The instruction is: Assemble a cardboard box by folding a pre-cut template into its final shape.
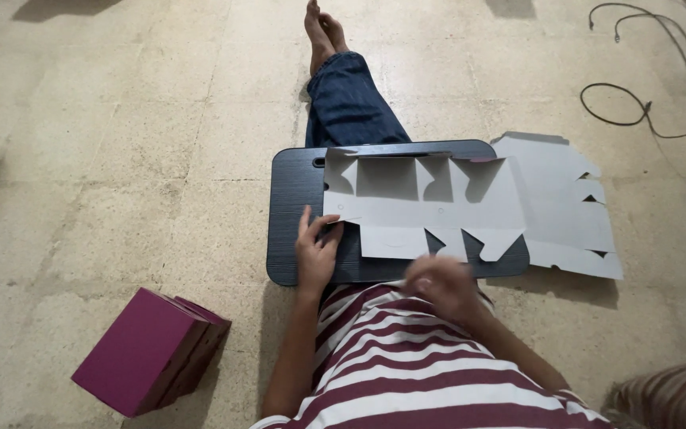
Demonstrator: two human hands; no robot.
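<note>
Currently: left hand (315,253) fingers spread flat, pinning white die-cut cardboard blank (422,210) at black lap board (295,191) left edge | right hand (441,284) blurred, grip unreadable | risk: blank may slide if pressure lifts.

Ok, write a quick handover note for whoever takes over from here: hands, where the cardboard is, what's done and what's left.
Left hand: open, pressing the left edge of the flat box cutout on the black lap board.
Right hand: blurred, near the cutout's front flaps, holding nothing clear.
Spare cutouts lie flat beside the board.
Done: folded purple boxes on the floor.
Left: this cutout is not yet folded.
</note>
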